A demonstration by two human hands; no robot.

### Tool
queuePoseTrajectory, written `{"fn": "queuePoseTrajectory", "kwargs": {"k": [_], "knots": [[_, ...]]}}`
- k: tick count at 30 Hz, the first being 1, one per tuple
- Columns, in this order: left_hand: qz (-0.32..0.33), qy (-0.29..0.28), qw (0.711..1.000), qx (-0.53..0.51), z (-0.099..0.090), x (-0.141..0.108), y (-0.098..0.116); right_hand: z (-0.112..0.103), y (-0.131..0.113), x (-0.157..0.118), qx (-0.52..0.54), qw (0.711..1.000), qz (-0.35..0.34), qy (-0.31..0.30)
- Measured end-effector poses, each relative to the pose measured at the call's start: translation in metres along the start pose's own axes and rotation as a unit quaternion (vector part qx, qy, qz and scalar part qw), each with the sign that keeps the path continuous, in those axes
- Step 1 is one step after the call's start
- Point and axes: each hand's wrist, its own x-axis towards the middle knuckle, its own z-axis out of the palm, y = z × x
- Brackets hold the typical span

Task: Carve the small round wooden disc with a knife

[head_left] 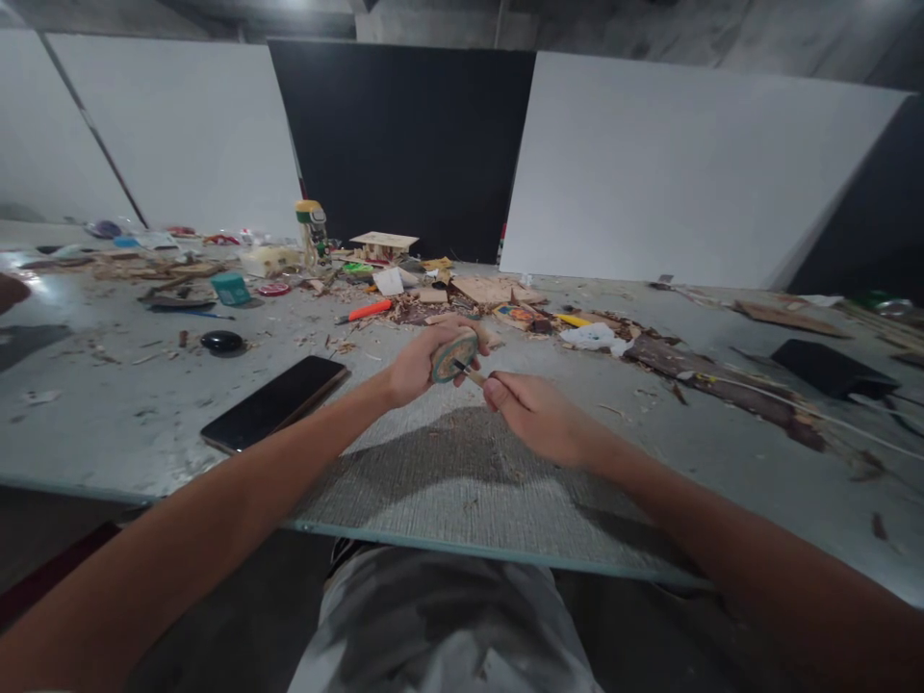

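Observation:
My left hand (425, 358) is closed around a round wooden disc (454, 357) with a green rim, its face tilted toward me above the table. My right hand (524, 404) grips a small tool (473, 374) with a light handle and a dark tip. That tip meets the face of the disc or lies just in front of it. A black phone (275, 402) lies on the table, left of my left hand. Beyond my hands are an orange cutter (370, 310) and wood shavings.
The grey table (144, 404) bears a black mouse-like object (221, 342), a teal container (230, 288), a bottle (312, 234), a small wooden model (383, 246), white tissue (596, 337), a long bark piece (722, 380) and a black box (834, 369). Part of another hand (11, 292) shows at far left.

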Motion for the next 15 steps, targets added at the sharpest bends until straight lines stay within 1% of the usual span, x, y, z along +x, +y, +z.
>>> {"fn": "queuePoseTrajectory", "kwargs": {"k": [4,7,9,12,13,15], "knots": [[-0.013,0.013,0.999,0.030,0.001,-0.001,0.001,0.002,0.002,0.002,0.016,1.000,0.004,-0.020],[0.007,0.023,0.997,0.068,0.001,-0.001,-0.003,0.006,0.003,0.002,0.023,0.999,0.008,-0.025],[0.021,0.033,0.995,0.087,0.001,-0.001,-0.006,0.008,0.002,0.002,0.003,1.000,0.012,-0.011],[0.023,0.045,0.995,0.084,0.001,-0.001,-0.011,0.010,-0.002,0.002,-0.023,0.999,0.019,0.016],[0.023,0.046,0.996,0.078,0.000,-0.001,-0.012,0.010,-0.003,0.002,-0.007,1.000,0.025,0.007],[0.023,0.051,0.996,0.069,0.000,0.000,-0.013,0.009,-0.006,0.002,0.067,0.995,0.059,-0.042]]}}
